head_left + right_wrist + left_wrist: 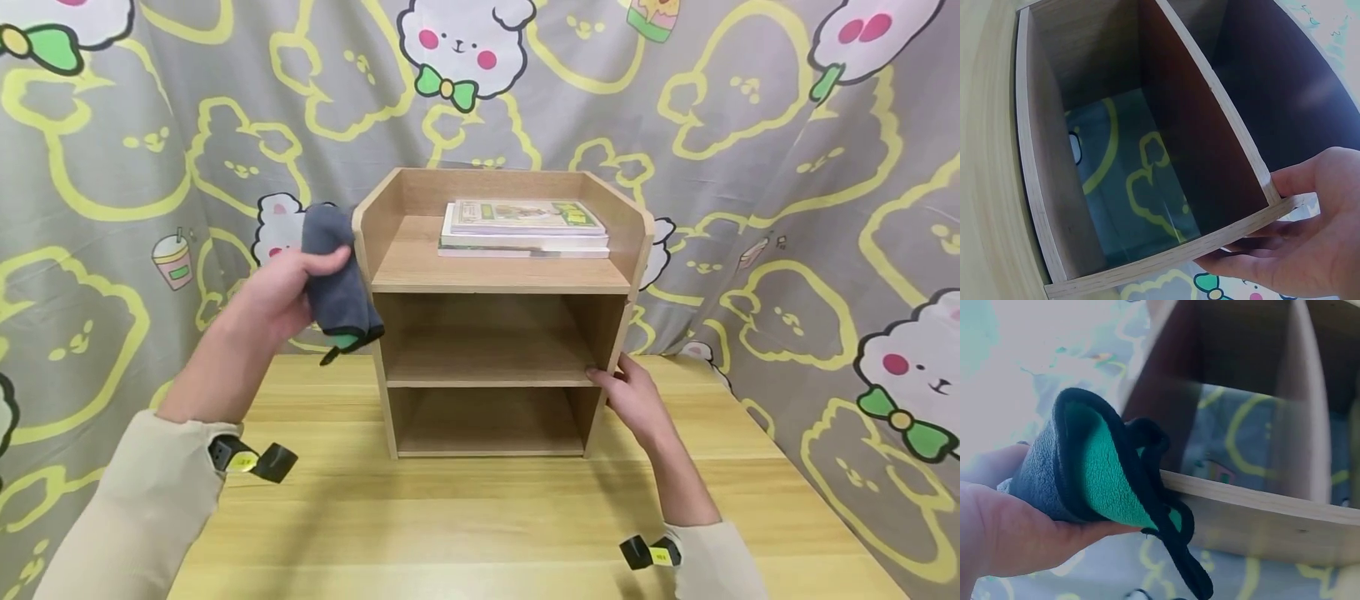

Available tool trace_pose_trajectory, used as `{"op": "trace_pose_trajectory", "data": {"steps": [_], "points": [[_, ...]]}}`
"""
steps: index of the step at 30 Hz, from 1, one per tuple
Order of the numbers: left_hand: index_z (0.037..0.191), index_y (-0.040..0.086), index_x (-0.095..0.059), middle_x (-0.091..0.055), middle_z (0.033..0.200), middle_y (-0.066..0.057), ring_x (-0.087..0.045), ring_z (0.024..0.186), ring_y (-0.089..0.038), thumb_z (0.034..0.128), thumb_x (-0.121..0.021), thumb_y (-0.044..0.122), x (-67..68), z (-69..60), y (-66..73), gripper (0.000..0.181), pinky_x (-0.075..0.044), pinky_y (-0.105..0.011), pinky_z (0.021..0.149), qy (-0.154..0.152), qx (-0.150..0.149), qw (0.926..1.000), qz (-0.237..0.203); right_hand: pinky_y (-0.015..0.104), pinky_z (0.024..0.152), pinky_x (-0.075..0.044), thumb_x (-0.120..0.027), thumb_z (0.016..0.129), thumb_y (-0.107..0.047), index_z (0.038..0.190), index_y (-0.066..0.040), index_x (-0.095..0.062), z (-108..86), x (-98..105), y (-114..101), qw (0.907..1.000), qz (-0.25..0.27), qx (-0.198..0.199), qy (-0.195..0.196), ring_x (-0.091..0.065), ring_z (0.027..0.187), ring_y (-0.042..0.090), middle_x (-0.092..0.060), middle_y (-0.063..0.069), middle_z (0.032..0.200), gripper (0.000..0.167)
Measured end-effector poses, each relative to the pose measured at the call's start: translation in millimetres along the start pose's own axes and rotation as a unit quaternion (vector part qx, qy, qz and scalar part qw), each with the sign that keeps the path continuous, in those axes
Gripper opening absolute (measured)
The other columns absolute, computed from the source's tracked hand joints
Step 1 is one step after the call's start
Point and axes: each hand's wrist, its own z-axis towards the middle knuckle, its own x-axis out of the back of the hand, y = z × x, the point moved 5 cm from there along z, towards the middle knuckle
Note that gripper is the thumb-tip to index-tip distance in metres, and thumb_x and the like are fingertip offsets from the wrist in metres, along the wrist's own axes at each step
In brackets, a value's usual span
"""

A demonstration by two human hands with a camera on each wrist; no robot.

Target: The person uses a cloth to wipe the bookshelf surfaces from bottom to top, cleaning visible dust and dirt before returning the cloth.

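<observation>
A small wooden shelf (pixel 501 277) stands upright on the table, with a raised rim round its top and two compartments below. My left hand (pixel 279 292) holds a folded grey cloth (pixel 337 287) with black edging against the outer left side near the top. In the left wrist view the green inner face of the cloth (pixel 1107 469) and a black loop show. Low on the opposite side, my right hand (pixel 633 393) grips the side panel, its thumb at the front end of the middle board (pixel 1229 119) and its fingers round the outside.
Several books (pixel 525 229) lie stacked on the top board. Light wood tabletop (pixel 420 525) spreads in front of the shelf and to both sides. A grey curtain (pixel 247 75) with cartoon prints hangs close behind and at the sides.
</observation>
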Motion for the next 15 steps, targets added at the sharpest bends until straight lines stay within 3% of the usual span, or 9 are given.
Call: {"op": "trace_pose_trajectory", "data": {"steps": [4, 8, 10, 15], "points": [[0.130, 0.014, -0.044, -0.069, 0.104, 0.000, -0.070, 0.093, -0.013, 0.1022, -0.056, 0.011, -6.0, 0.3, 22.4, 0.030, -0.059, -0.031, 0.080, -0.008, -0.026, 0.9996, -0.011, 0.051, 0.106, -0.046, -0.057, 0.101, -0.026, 0.149, -0.005, -0.045, -0.8, -1, -1, 1.0000, -0.003, 0.002, -0.002, -0.051, 0.135, 0.037, -0.052, 0.022, 0.146, 0.055], [0.126, 0.013, -0.053, -0.066, 0.106, -0.001, -0.068, 0.092, -0.015, 0.1011, -0.058, 0.009, -8.6, -1.9, 39.2, 0.026, -0.059, -0.033, 0.079, -0.013, -0.054, 0.9984, -0.006, 0.051, 0.106, -0.046, -0.056, 0.101, -0.026, 0.150, -0.005, -0.044, -0.9, 0, 0, 1.0000, -0.005, 0.003, 0.000, -0.051, 0.135, 0.037, -0.052, 0.023, 0.145, 0.054], [0.121, 0.008, -0.060, -0.066, 0.106, -0.004, -0.068, 0.091, -0.018, 0.1004, -0.059, 0.007, -8.1, -3.3, 45.5, 0.021, -0.059, -0.035, 0.078, -0.024, -0.065, 0.9974, -0.021, 0.052, 0.106, -0.046, -0.056, 0.101, -0.025, 0.150, -0.005, -0.044, -1.3, 1, 1, 1.0000, -0.005, 0.004, 0.000, -0.051, 0.135, 0.037, -0.052, 0.023, 0.145, 0.055], [0.120, 0.005, -0.062, -0.069, 0.113, -0.007, -0.071, 0.096, -0.022, 0.1006, -0.055, 0.001, 2.7, -9.2, 51.2, 0.021, -0.060, -0.038, 0.081, -0.054, -0.072, 0.9930, -0.077, 0.052, 0.107, -0.045, -0.055, 0.102, -0.025, 0.152, -0.006, -0.041, -2.5, 2, 2, 0.9999, 0.005, 0.005, -0.007, -0.050, 0.135, 0.036, -0.052, 0.023, 0.145, 0.056]]}}
